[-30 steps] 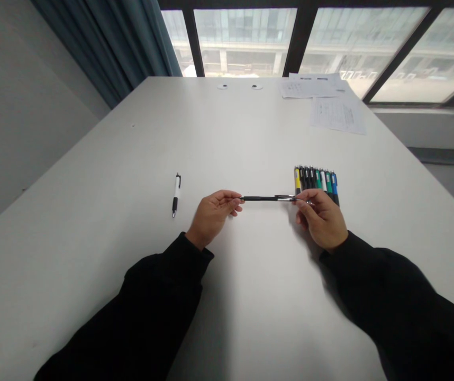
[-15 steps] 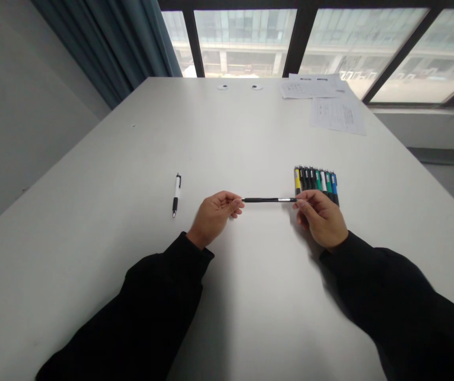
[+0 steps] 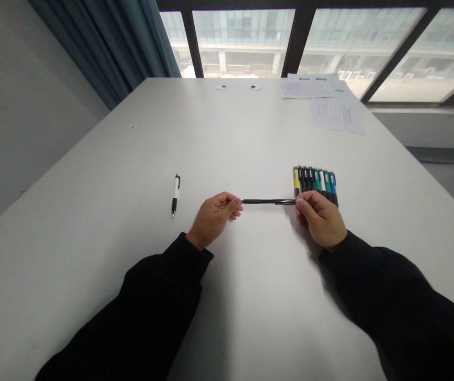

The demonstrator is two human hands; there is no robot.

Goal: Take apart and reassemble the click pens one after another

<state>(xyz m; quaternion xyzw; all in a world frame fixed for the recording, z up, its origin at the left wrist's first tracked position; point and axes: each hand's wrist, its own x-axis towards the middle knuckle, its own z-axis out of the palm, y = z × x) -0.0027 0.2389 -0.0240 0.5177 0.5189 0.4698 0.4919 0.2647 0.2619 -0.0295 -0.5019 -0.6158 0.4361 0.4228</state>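
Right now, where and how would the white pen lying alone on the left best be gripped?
Probably by its black grip section, from above, pinching across the long sides: the white pen lies flat, tip toward the person, with its clip up at the far end. The left hand is nearer, but holds one end of the black pen.

Extends both black-sleeved forearms [image 3: 159, 286] forward from the lower left and lower right of the view. Holds left grip [image 3: 213, 217] and right grip [image 3: 322, 218] apart, nearly level, facing inward, with each thumb [image 3: 232, 205] pinched against curled fingers [image 3: 221, 197].
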